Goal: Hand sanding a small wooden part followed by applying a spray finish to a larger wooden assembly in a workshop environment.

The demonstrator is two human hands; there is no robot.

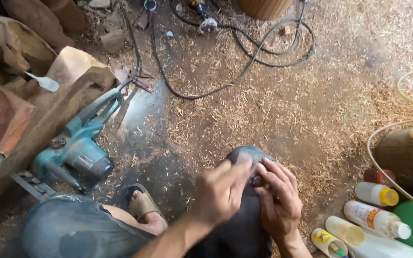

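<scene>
My left hand (221, 193) and my right hand (278, 200) meet over my right knee (252, 155), which is covered in dark trousers. Between the fingertips of both hands sits a small dark object (256, 181), too small to identify. The fingers of both hands pinch in around it. My left knee (72, 229) in grey shorts and my foot in a brown sandal (142, 205) show at the lower left.
A teal electric power tool (80, 148) lies on the sawdust-strewn floor at left, beside carved wood pieces (34, 95). Black cables (244, 52) loop across the top. Several plastic bottles (376, 220) and a pale hose (407, 124) lie at the right.
</scene>
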